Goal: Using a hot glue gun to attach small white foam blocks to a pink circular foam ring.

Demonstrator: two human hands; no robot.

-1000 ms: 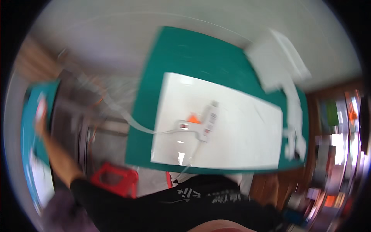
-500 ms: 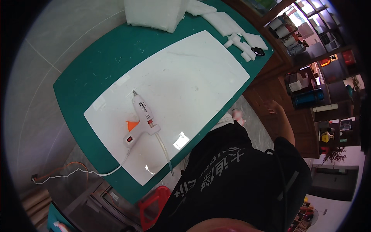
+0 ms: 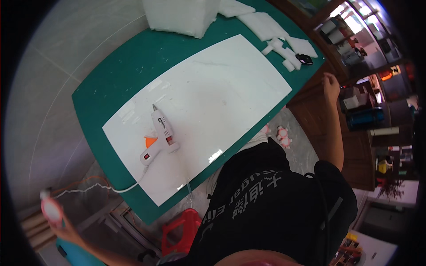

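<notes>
At the lower left, my left hand (image 3: pixel 66 230) is raised beyond the table's near end, gripping a pink-and-white rounded object (image 3: pixel 53 212) with a pale knob on top; its kind is unclear. My right hand (image 3: pixel 331 86) hangs just off the table's right edge, fingers loosely bent and apart, with nothing seen in it. Nearest to it are a black wristwatch-like item (image 3: pixel 305 59) and small white foam pieces (image 3: pixel 284 53). On a white board (image 3: pixel 230 88) lies a white hot glue gun (image 3: pixel 162 128) with an orange part (image 3: pixel 151 141) and a clear glue stick (image 3: pixel 184 170) sticking out.
A green mat (image 3: pixel 97 80) covers the table under the board. A large white foam block (image 3: pixel 179 17) and flat foam slabs (image 3: pixel 262 25) stand along the far side. A white cord (image 3: pixel 126 189) runs off left. A red stool (image 3: pixel 182 228) is below; pink-and-white items (image 3: pixel 283 136) lie on the floor.
My left hand has come into view at the lower left with the pink-and-white object. My right hand has moved up and outward, toward the table's right corner. The glue gun stays put.
</notes>
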